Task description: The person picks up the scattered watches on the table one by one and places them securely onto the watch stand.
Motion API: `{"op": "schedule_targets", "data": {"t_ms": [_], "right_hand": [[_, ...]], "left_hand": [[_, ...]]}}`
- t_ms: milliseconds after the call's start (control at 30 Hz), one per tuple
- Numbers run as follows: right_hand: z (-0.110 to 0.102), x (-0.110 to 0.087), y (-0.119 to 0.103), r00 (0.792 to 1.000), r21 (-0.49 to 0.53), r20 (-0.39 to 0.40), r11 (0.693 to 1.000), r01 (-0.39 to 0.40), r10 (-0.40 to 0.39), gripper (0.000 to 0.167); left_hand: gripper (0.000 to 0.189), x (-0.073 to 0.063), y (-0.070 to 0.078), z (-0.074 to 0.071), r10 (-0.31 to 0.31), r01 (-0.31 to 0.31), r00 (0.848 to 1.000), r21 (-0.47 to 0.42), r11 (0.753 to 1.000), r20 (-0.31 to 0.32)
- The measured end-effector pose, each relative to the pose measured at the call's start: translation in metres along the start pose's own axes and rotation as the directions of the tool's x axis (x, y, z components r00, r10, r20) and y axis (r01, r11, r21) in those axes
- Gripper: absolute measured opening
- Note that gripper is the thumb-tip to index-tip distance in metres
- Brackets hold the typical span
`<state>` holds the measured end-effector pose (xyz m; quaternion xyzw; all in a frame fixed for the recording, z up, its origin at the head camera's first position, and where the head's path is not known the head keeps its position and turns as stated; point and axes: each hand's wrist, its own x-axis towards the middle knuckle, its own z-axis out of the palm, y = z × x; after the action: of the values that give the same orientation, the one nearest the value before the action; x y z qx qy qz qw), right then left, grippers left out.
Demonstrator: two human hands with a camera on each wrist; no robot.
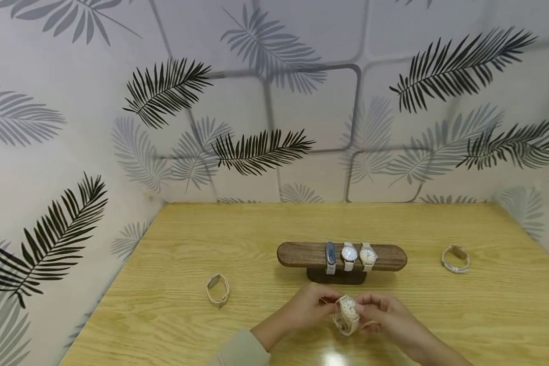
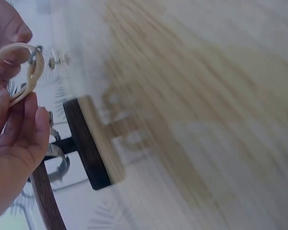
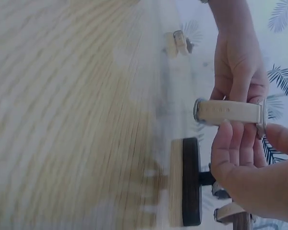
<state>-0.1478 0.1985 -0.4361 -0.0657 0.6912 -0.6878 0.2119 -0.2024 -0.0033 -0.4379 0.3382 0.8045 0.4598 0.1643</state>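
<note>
A wristwatch (image 1: 349, 308) with a cream strap and a pale round dial is held up between both hands, in front of the watch stand. My left hand (image 1: 312, 308) pinches it on one side. Opposite, my right hand (image 1: 388, 316) grips it with thumb and fingers. In the right wrist view, the closed loop of its cream strap (image 3: 229, 111) shows between the right hand (image 3: 259, 182) and the left hand (image 3: 240, 62). The left wrist view shows the strap loop (image 2: 37, 72) edge-on, with the left hand (image 2: 17, 155) beneath it.
Just beyond the hands stands a dark wooden watch stand (image 1: 297, 254), bearing a fitness band (image 1: 331, 254), a white-strapped watch (image 1: 349, 253) and a cream-strapped watch (image 1: 368, 255). One looped watch (image 1: 218, 290) lies left on the wooden table (image 1: 164, 315), another watch (image 1: 455, 259) right. A patterned wall borders the table.
</note>
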Motion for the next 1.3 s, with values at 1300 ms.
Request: {"op": "schedule_targets", "data": {"t_ms": [1300], "right_hand": [[-0.044, 0.023, -0.007, 0.574, -0.907, -0.190, 0.366, 0.208, -0.796, 0.057]], "left_hand": [[0.046, -0.041, -0.034, -0.037, 0.090, 0.108, 0.914, 0.452, 0.886, -0.395]]}}
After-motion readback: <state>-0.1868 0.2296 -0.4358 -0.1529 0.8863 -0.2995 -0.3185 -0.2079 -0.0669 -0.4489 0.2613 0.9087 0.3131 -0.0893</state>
